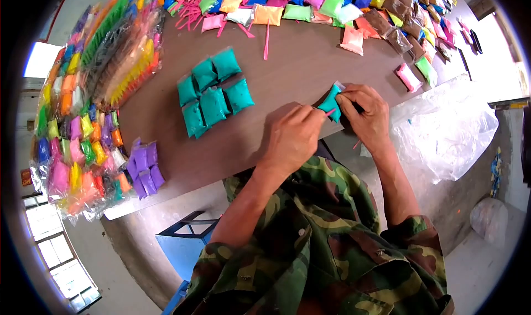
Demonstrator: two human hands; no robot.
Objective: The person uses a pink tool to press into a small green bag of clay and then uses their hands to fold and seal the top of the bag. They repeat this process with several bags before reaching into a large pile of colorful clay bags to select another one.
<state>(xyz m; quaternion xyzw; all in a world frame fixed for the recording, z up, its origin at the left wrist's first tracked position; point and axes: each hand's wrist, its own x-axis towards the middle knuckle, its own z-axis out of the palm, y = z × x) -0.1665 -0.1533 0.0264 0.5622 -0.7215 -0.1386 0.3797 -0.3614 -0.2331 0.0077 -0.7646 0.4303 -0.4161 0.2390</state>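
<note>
Near the front edge of the brown table, my right hand [362,113] has its fingers closed on the end of a small teal packet [331,103]. My left hand [296,135] is at the packet's left side, fingers pinched on a thin pink stick [330,112] that lies against the packet. To the left of my hands, several teal packets [213,104] lie together in two rows on the table. A single pink stick [267,41] lies farther back, by the heap of packets.
Many coloured packets [332,6] are heaped along the back. Bagged packets [83,149] cover the left side, beside a purple bundle [145,168]. A clear plastic bag [442,129] hangs at the right edge. A blue stool [185,243] stands below.
</note>
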